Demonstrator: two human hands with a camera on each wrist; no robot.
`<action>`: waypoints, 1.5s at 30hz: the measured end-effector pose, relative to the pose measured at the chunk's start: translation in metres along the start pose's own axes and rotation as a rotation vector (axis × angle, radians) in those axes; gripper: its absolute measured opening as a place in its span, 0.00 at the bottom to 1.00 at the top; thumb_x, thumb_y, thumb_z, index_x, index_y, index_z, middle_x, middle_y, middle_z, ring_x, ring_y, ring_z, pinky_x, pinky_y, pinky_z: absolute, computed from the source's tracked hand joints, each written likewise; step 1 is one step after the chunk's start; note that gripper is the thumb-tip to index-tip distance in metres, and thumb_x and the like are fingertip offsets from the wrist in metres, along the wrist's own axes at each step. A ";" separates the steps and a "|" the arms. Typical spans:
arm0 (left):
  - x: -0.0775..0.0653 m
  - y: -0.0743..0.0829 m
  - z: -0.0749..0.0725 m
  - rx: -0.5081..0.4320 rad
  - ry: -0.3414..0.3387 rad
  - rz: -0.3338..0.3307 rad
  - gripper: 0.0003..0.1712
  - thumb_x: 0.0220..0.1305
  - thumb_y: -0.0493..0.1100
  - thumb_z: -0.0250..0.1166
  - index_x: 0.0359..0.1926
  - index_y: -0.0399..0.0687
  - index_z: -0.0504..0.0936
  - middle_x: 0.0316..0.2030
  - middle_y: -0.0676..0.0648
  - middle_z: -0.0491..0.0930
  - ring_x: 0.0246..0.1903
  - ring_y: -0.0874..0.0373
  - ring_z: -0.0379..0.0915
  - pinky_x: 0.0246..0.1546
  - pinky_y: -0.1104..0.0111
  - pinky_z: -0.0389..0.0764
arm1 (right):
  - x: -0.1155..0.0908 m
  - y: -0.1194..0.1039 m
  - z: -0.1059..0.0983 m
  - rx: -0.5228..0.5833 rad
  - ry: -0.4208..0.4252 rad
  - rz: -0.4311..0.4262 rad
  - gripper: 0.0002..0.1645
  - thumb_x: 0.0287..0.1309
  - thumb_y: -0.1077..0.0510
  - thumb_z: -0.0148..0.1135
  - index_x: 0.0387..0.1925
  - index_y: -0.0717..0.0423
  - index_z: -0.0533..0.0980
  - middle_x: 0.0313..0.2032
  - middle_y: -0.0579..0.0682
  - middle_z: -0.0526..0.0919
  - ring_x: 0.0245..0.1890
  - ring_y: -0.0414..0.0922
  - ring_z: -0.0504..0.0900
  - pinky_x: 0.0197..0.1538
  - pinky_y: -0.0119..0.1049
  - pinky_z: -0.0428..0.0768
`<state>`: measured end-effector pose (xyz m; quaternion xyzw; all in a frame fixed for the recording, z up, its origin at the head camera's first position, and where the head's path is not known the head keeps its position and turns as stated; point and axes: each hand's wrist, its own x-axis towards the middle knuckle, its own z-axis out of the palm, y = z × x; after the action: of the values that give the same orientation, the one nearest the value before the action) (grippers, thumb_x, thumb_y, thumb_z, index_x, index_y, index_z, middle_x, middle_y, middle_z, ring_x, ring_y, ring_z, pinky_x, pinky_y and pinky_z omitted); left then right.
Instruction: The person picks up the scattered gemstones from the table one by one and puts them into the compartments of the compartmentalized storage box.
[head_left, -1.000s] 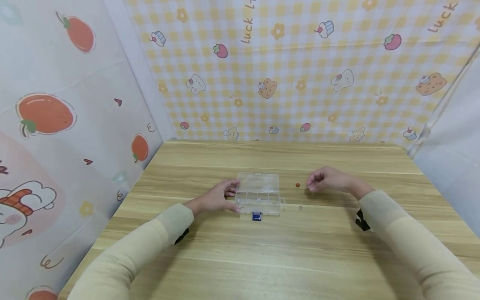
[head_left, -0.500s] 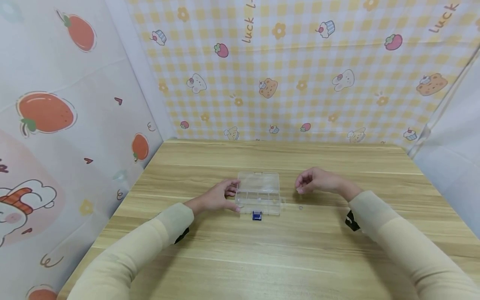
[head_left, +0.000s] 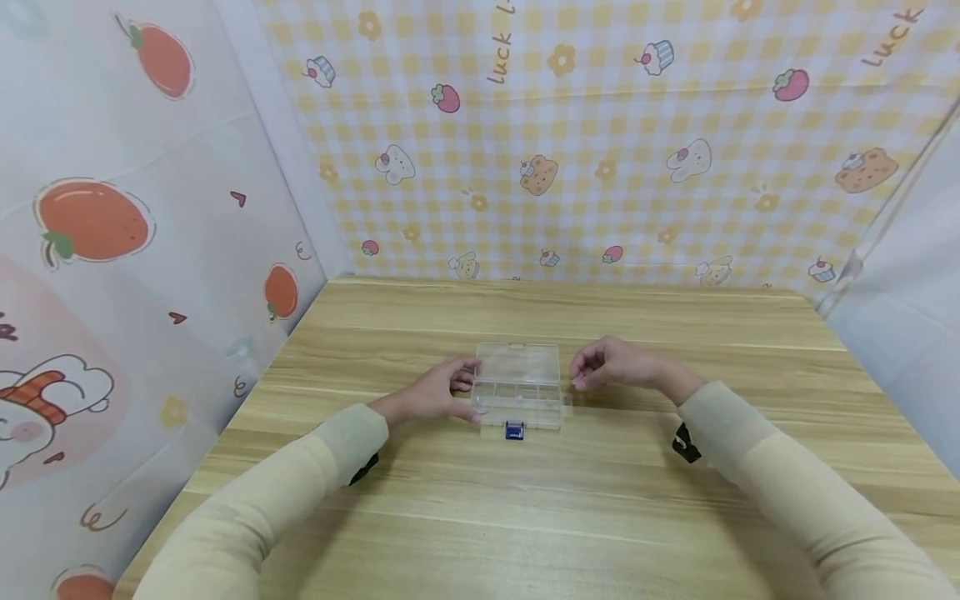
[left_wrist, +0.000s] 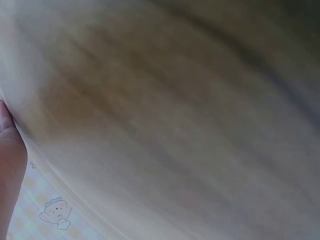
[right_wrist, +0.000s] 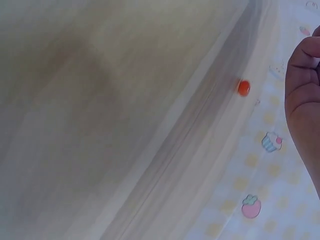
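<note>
A clear plastic compartment box lies on the table with its lid tipped back and a blue latch at the front. My left hand holds the box's left end, thumb near the front edge and fingers by the lid. Just right of the box, my right hand has its fingers curled toward the thumb; whether a small thing sits between the tips is hidden. A small orange bead shows on the table beside that hand in the right wrist view. The head view does not show this bead.
The wood-grain table runs back to a yellow checked cloth. A white printed cloth hangs along the left side.
My right hand has moved left, up to the box's right side. The orange bead and a tiny clear piece seen earlier in the head view no longer show there. My left hand stays.
</note>
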<state>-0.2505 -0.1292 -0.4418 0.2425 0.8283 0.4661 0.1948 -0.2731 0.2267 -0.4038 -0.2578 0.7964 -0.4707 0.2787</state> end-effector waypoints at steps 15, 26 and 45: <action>0.003 -0.003 -0.001 0.014 -0.005 -0.005 0.58 0.44 0.42 0.81 0.72 0.41 0.57 0.61 0.45 0.67 0.58 0.53 0.67 0.60 0.67 0.70 | 0.019 -0.020 0.022 0.024 -0.030 -0.057 0.12 0.56 0.61 0.70 0.40 0.64 0.80 0.33 0.53 0.81 0.31 0.43 0.73 0.33 0.33 0.76; 0.002 0.001 -0.002 0.010 -0.010 -0.004 0.58 0.44 0.42 0.81 0.72 0.40 0.57 0.62 0.45 0.66 0.58 0.53 0.67 0.61 0.67 0.70 | 0.031 -0.028 0.035 0.059 -0.049 -0.099 0.14 0.57 0.64 0.68 0.42 0.70 0.78 0.32 0.52 0.80 0.30 0.43 0.74 0.33 0.33 0.76; 0.002 -0.001 0.000 -0.005 -0.002 0.013 0.57 0.45 0.39 0.80 0.72 0.36 0.56 0.63 0.43 0.64 0.58 0.52 0.67 0.60 0.67 0.70 | 0.050 -0.039 0.056 0.000 -0.027 -0.113 0.10 0.57 0.63 0.68 0.40 0.64 0.81 0.31 0.51 0.81 0.29 0.43 0.74 0.32 0.34 0.76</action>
<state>-0.2527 -0.1287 -0.4426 0.2479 0.8252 0.4692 0.1933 -0.2650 0.1427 -0.4018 -0.3085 0.7768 -0.4822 0.2624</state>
